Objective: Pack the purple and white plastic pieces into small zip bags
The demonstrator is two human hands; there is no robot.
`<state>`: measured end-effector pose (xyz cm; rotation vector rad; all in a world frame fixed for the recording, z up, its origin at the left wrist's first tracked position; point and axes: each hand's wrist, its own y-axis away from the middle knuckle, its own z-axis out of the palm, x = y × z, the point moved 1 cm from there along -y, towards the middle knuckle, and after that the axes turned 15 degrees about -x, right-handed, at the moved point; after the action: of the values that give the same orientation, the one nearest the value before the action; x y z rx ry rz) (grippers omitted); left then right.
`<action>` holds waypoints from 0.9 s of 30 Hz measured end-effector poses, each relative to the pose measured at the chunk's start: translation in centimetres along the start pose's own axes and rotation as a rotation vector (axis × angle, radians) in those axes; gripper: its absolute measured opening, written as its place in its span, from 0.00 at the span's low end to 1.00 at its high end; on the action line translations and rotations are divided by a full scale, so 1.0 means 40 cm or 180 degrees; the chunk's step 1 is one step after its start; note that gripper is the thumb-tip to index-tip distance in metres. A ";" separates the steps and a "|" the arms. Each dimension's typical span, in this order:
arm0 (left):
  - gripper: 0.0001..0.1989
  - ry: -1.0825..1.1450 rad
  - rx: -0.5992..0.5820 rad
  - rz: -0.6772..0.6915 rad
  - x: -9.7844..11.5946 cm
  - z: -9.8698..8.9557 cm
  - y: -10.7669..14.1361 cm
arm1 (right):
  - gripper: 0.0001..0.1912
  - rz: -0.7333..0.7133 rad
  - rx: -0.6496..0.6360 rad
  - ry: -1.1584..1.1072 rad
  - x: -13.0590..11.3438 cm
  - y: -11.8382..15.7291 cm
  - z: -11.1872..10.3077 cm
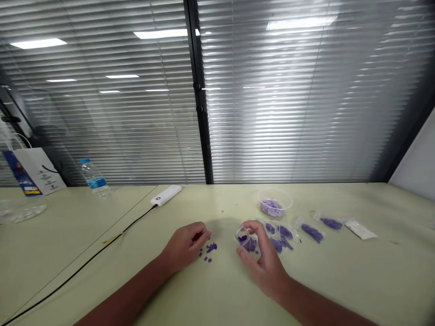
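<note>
Clear plastic bag [243, 236]; purple pieces [250, 245] inside

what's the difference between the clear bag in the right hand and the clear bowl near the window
The clear plastic bag is gripped in the right hand, while the clear round bowl sits on the table untouched. The bag looks small and soft, pinched around its purple pieces; the bowl is wider, with an open top and a firm round rim. Both are see-through and hold purple pieces.
</note>
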<state>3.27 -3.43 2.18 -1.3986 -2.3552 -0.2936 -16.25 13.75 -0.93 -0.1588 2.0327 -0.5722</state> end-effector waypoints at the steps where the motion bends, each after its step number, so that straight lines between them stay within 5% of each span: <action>1: 0.18 -0.0002 -0.0038 0.0085 -0.002 -0.004 -0.001 | 0.19 0.0001 0.0058 -0.0033 0.002 0.002 -0.002; 8: 0.12 -0.0047 -0.0482 0.0914 0.028 -0.014 0.010 | 0.20 -0.0260 -0.0621 0.0478 -0.022 -0.010 0.007; 13: 0.09 -0.0162 -0.0502 0.1027 0.032 -0.011 0.010 | 0.25 -0.0414 -0.1023 0.1022 -0.039 -0.021 0.018; 21: 0.07 -0.0269 -0.0496 0.1071 0.040 -0.021 0.014 | 0.03 0.0130 0.0006 0.2213 0.039 -0.054 -0.083; 27: 0.11 -0.0239 -0.0594 0.1120 0.038 -0.024 0.017 | 0.21 0.0363 -0.0173 0.2769 0.052 -0.044 -0.061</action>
<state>3.41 -2.26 3.66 -1.9081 -2.1285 -0.3724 -19.58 12.29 -0.76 0.2165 2.8735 -0.5658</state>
